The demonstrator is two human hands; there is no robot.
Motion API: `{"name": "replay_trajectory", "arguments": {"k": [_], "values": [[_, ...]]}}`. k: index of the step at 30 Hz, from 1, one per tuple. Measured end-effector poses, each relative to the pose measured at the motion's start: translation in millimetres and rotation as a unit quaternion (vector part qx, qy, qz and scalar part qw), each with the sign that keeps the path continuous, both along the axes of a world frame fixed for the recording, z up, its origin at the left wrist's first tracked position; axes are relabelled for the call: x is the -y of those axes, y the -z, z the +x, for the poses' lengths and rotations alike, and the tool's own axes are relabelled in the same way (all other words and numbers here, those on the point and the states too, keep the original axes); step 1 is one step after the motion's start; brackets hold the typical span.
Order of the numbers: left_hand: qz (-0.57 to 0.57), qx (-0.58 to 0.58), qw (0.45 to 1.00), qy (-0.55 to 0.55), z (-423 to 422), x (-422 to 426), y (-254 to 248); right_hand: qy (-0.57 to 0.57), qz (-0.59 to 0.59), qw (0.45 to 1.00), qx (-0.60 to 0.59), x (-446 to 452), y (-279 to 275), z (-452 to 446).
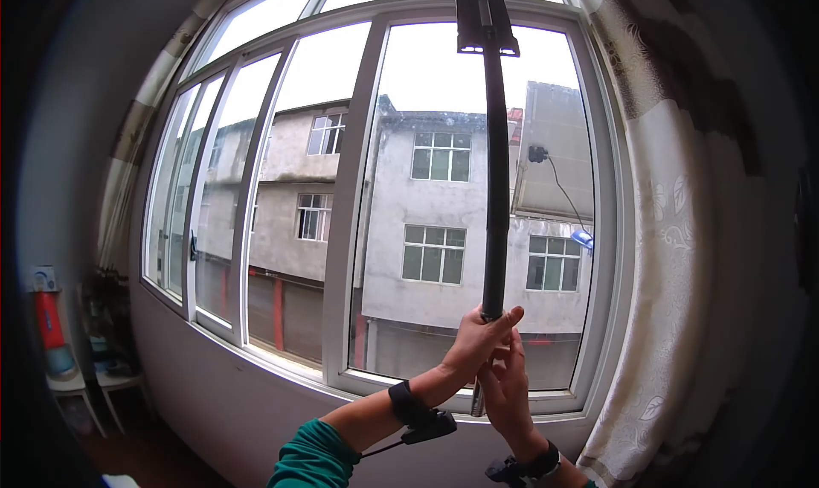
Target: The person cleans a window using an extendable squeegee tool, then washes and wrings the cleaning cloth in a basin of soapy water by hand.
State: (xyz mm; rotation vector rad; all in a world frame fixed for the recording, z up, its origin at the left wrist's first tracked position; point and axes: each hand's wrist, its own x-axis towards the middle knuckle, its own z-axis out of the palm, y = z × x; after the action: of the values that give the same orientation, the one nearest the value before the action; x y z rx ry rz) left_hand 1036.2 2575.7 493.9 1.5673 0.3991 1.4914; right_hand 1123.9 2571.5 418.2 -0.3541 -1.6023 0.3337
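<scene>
Green sleeve [314,458] is showing closest. My left grip [478,345] is wrapping round the pole [496,172], which is standing tall above it; my right grip [509,387] is touching lower, but I can't tell how closed.

Daylight pours in through the window [345,206], bleaching the sky [422,70] to flat white and turning the pole [496,172] nearly black, while the wall [247,411] below sits dim, straight edges bow outward and the wide-angle view's corners sink into dark vignetting.
</scene>
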Motion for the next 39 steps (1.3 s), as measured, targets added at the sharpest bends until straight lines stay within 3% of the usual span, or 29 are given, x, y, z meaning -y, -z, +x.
{"name": "replay_trajectory", "arguments": {"k": [1, 3, 5, 6, 7, 9, 10, 11, 15, 16, 17, 18, 19, 20, 25, 27, 28, 33, 34, 37, 39], "values": [[0.002, 0.0, 1.0, -0.002, -8, -8, -9, 0.004, -0.038, 0.999, 0.003, 5, -13, -9], [0.148, -0.067, 0.987, -0.021, -26, -28, -34, 0.014, -0.057, 0.998, -0.009, -3, -23, -29], [0.193, -0.057, 0.976, -0.086, -36, -39, -59, 0.175, 0.063, 0.983, 0.01, -25, -27, -46], [0.218, -0.106, 0.967, -0.084, -48, -46, -74, 0.209, 0.16, 0.965, -0.025, -39, -40, -54], [0.256, -0.144, 0.953, -0.08, -61, -49, -89, 0.115, 0.023, 0.992, -0.054, -16, -59, -63], [0.29, -0.16, 0.936, -0.124, -91, -47, -100, 0.123, 0.09, 0.986, -0.074, -30, -98, -71], [0.332, -0.188, 0.897, -0.221, -107, -55, -93, 0.145, 0.117, 0.978, -0.091, -29, -125, -74], [0.382, -0.221, 0.848, -0.292, -127, -59, -79, 0.175, 0.141, 0.97, -0.093, -38, -152, -72], [0.436, -0.336, 0.729, -0.406, -195, -99, 26, 0.261, 0.201, 0.937, -0.112, -72, -273, -64], [0.45, -0.355, 0.724, -0.384, -209, -108, 52, 0.33, 0.215, 0.914, -0.095, -70, -300, -62], [0.454, -0.378, 0.714, -0.375, -221, -118, 78, 0.411, 0.304, 0.855, -0.085, -86, -331, -51], [0.463, -0.381, 0.709, -0.371, -230, -127, 102, 0.451, 0.273, 0.847, -0.07, -75, -347, -51], [0.458, -0.392, 0.713, -0.359, -237, -135, 122, 0.463, 0.249, 0.848, -0.071, -63, -359, -54], [0.453, -0.4, 0.716, -0.351, -242, -143, 141, 0.501, 0.311, 0.804, -0.073, -75, -380, -46], [0.426, -0.42, 0.716, -0.361, -255, -180, 199, 0.56, 0.302, 0.77, -0.045, -101, -460, -28], [0.426, -0.382, 0.696, -0.435, -246, -169, 211, 0.575, 0.329, 0.747, -0.051, -113, -482, -21], [0.339, -0.425, 0.749, -0.378, -247, -171, 213, 0.537, 0.289, 0.79, -0.06, -113, -485, -24], [0.358, -0.416, 0.737, -0.394, -249, -173, 221, 0.305, 0.081, 0.943, -0.104, -97, -497, -49], [0.358, -0.414, 0.736, -0.398, -248, -171, 219, 0.36, 0.064, 0.926, -0.095, -95, -506, -51], [0.357, -0.411, 0.74, -0.395, -248, -170, 219, 0.334, 0.039, 0.939, -0.074, -86, -524, -51], [0.364, -0.415, 0.73, -0.403, -248, -173, 222, 0.378, 0.064, 0.922, -0.062, -87, -528, -61]]}}
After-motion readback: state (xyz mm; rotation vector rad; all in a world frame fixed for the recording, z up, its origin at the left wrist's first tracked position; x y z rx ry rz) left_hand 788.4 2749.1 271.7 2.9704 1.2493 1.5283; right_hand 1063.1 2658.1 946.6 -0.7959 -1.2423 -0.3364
